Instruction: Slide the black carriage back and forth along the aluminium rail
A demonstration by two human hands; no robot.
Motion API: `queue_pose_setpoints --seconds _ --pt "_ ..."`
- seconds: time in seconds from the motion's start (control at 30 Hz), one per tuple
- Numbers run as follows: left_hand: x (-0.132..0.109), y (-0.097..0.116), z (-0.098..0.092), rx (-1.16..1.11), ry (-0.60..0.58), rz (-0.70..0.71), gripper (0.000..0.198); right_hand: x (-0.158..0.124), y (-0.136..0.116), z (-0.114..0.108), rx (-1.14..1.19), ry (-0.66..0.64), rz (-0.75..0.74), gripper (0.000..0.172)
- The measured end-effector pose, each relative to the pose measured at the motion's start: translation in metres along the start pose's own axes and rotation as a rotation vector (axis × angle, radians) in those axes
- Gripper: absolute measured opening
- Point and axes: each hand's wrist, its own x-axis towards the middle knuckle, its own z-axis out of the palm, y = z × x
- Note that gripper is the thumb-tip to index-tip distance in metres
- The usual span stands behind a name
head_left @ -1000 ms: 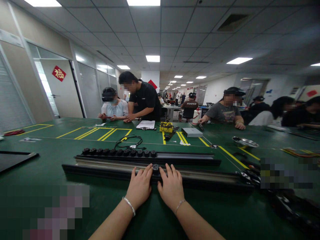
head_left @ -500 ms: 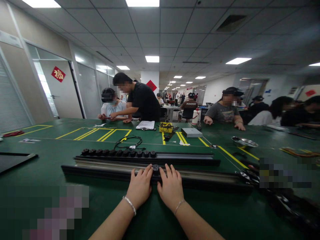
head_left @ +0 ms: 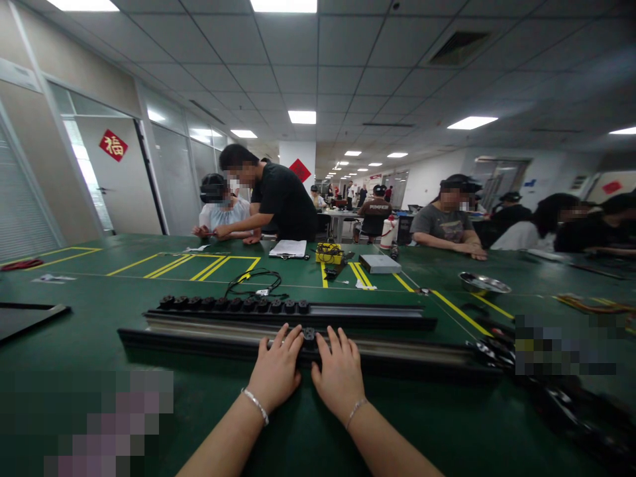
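Observation:
A long black track (head_left: pixel 407 348) with a metal-coloured channel lies across the table in front of me. One small black socket-like module (head_left: pixel 309 334) sits in its channel. My left hand (head_left: pixel 276 371) rests on the track just left of the module, fingers stretched and somewhat spread. On the module's right side lies my right hand (head_left: pixel 340 372), its fingers also extended over the track. Both thumbs point inward at the near edge. Behind is a second black track (head_left: pixel 372 311), with a row of several similar black modules (head_left: pixel 236 304) along its left part.
A black cable (head_left: pixel 256 283) lies coiled behind the tracks. Farther back are a clipboard (head_left: pixel 289 248), a yellow object (head_left: pixel 328 252) and a grey box (head_left: pixel 379 264). To the right are a metal bowl (head_left: pixel 484 282) and dark, blurred parts (head_left: pixel 566 404). Several people sit or stand around the table.
My hands stay beside the module; the left fingers have spread slightly. Across the table at right, a person has brought their hands together. The view has shifted a little.

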Motion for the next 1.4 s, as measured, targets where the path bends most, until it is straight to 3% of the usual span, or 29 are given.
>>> queue_pose_setpoints --seconds 0.2,0.53,1.4 --pt "0.0 -0.001 0.007 0.008 0.082 0.035 0.059 -0.001 0.0 0.001 -0.002 0.009 -0.003 0.051" --pt "0.002 -0.003 0.008 -0.048 0.121 0.099 0.059 0.0 -0.001 -0.001 0.012 0.001 0.0 0.052" --pt "0.003 0.003 0.013 0.01 0.158 0.106 0.055 0.001 -0.001 0.002 0.013 -0.004 0.016 0.058"
